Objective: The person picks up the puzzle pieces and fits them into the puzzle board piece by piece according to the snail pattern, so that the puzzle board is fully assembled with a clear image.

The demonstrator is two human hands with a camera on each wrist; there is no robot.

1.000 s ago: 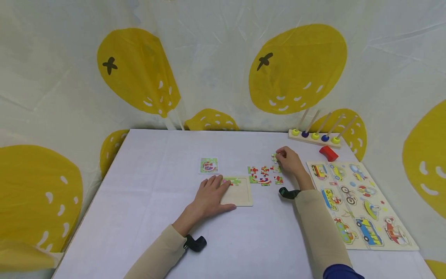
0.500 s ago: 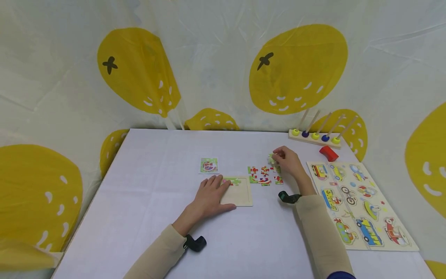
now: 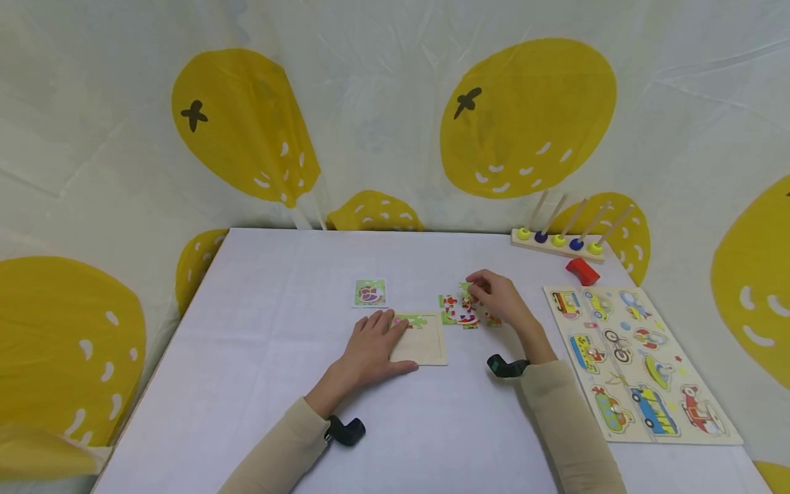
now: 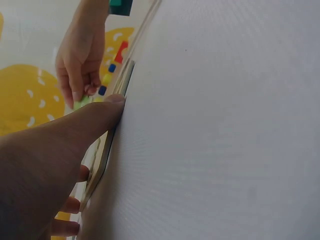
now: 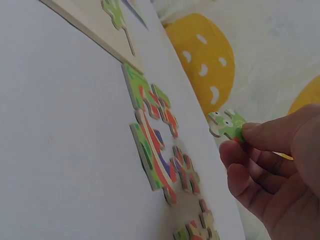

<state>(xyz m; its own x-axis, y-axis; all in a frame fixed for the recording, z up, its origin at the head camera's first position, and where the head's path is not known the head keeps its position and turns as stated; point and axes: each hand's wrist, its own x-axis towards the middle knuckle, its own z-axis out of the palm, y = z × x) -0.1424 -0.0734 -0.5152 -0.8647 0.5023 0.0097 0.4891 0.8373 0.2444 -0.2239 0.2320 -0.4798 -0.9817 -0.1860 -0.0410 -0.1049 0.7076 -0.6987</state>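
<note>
So we have one tray point(image 3: 427, 348), left hand point(image 3: 370, 346) spread on its left edge; one puzzle piece point(image 5: 228, 124) pinched in our right hand point(image 3: 498, 298), beyond the far-right corner, nearer the tray than before.

Left fingers point(image 3: 384, 325) outstretched, right fingers point(image 5: 267, 135) in a pinch
</note>
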